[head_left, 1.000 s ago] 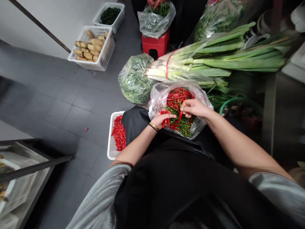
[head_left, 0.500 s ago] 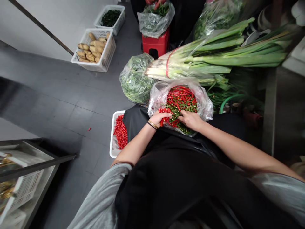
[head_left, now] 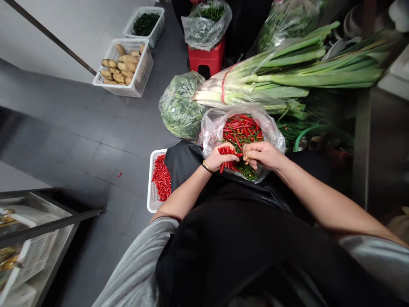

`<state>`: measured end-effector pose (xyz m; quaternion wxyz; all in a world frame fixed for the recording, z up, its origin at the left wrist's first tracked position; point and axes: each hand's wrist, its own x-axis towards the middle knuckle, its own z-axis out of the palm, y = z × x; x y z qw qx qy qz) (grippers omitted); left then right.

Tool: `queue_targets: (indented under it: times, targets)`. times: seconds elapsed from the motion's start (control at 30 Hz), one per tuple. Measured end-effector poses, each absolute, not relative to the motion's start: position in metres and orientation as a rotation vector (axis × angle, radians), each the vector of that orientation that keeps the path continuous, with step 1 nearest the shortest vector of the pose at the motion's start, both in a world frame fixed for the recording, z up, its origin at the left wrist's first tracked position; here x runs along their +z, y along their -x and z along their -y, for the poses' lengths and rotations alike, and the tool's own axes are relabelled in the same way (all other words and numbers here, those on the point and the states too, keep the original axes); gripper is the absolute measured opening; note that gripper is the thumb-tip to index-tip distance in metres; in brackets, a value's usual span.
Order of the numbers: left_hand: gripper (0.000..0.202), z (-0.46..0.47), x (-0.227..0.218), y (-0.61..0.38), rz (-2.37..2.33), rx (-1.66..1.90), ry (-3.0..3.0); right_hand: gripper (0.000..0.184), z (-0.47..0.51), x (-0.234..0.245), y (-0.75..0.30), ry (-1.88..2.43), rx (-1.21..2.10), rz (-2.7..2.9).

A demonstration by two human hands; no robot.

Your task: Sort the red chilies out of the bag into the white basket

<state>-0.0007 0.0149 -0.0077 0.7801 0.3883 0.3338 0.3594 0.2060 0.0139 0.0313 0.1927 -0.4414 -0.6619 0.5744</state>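
A clear plastic bag lies open on my lap, full of red chilies with green stems. Over its near left part, my left hand is closed around a bunch of red chilies, their ends showing past the fingers. My right hand is beside it with thumb and fingers pinched together at the end of one red chili that reaches across between the hands. The exact grip at the fingertips is too small to make out. By my left thigh stands a white basket holding stemless red chilies.
Ahead lie a bundle of leeks and a bag of leafy greens. A red stool carries another bag of greens near a co-worker. White baskets of potato-like roots and dark greens stand far left. A metal shelf is nearer.
My right hand has risen out of the chilies in the bag and now pinches close to my left hand. The left hand has shifted slightly right, still holding its bunch.
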Motion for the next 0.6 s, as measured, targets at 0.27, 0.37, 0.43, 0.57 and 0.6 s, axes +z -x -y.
queue_targets:
  times: [0.27,0.37,0.43,0.57,0.6]
  targets:
    - [0.042,-0.013,0.033,0.035,-0.754,0.896,-0.711,0.028,-0.015,-0.005,-0.189,1.852,0.816,2.612]
    - [0.042,-0.007,0.063,0.082,-0.757,0.945,-0.861,0.025,-0.007,-0.017,-0.176,1.923,0.774,2.806]
    - [0.042,-0.006,0.067,0.126,-0.911,1.123,-0.885,0.027,-0.007,-0.018,-0.175,1.934,0.715,2.805]
    - [0.041,-0.003,0.024,0.210,-1.475,1.248,-0.771,0.027,-0.016,-0.009,-0.187,1.935,0.631,2.664]
    - [0.042,-0.001,0.008,0.226,-1.598,1.147,-0.741,0.026,-0.018,-0.006,-0.190,1.926,0.622,2.639]
